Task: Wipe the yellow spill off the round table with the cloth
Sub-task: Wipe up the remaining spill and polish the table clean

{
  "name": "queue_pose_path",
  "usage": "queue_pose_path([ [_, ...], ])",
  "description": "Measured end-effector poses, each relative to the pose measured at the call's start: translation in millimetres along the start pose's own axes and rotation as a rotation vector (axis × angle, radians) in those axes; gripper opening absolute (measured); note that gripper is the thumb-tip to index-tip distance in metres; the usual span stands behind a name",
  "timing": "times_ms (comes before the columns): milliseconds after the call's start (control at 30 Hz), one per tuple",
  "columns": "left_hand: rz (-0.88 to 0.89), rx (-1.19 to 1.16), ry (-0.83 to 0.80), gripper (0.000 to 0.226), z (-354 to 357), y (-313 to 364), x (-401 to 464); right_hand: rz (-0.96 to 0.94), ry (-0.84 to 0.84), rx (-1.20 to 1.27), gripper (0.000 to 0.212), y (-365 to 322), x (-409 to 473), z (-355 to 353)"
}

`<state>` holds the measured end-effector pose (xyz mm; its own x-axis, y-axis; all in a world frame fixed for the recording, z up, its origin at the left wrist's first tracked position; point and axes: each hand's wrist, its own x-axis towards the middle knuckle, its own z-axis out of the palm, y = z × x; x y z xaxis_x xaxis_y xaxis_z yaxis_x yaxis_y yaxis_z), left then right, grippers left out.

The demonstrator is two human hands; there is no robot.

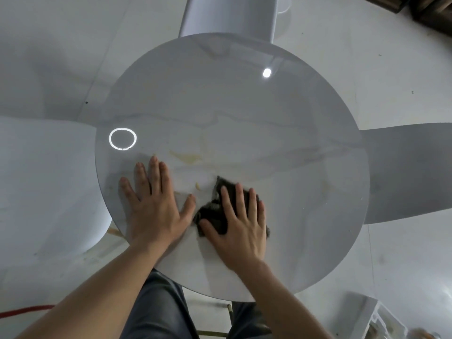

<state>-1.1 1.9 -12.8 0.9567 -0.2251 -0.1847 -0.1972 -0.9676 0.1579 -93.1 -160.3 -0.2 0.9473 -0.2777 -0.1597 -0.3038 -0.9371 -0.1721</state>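
Both hands down on the table [244, 113], cloth [215, 209] under the right one.

We had the right hand [241, 228] pressed flat on the dark cloth near the table's front edge, fingers spread, not pinching it. Left hand [155, 206] lay flat on bare tabletop just beside it, fingers spread too. The spill [187, 157] sat just past our fingertips, with a small yellow blob [197, 186] between the hands.

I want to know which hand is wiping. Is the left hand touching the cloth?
Cannot tell. In the head view the left hand lies flat on the table, its thumb right at the cloth's edge, under the right hand.
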Motion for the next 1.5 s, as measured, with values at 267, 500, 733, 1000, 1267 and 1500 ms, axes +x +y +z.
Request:
queue_pose_path([
  [267, -0.016, 0.027, -0.013, 0.094, -3.0, -0.5, 1.8, -0.074, -0.06, -0.012, 0.089, -22.9, 149.0, -21.5],
  [500, -0.011, 0.016, 0.011, 0.097, -0.6, -2.0, 1.3, -0.316, -0.158, -0.055, 0.086, -83.7, 207.3, -23.8],
  [733, -0.024, -0.008, 0.052, 0.101, 1.8, -1.3, -0.1, -0.502, -0.218, -0.091, 0.076, -70.2, 173.8, -27.6],
  [1000, -0.029, 0.006, 0.034, 0.104, 4.0, 0.0, 0.7, -0.601, -0.296, -0.025, 0.054, -43.1, 100.5, -27.6],
  [1267, -0.036, 0.009, 0.033, 0.109, 2.2, 3.3, -1.6, -0.371, -0.25, 0.035, 0.052, 27.9, 74.1, -39.0],
  [1500, -0.026, -0.014, 0.031, 0.107, -3.8, 3.2, -4.5, 0.207, -0.135, -0.024, 0.065, 151.8, 80.4, -58.3],
])
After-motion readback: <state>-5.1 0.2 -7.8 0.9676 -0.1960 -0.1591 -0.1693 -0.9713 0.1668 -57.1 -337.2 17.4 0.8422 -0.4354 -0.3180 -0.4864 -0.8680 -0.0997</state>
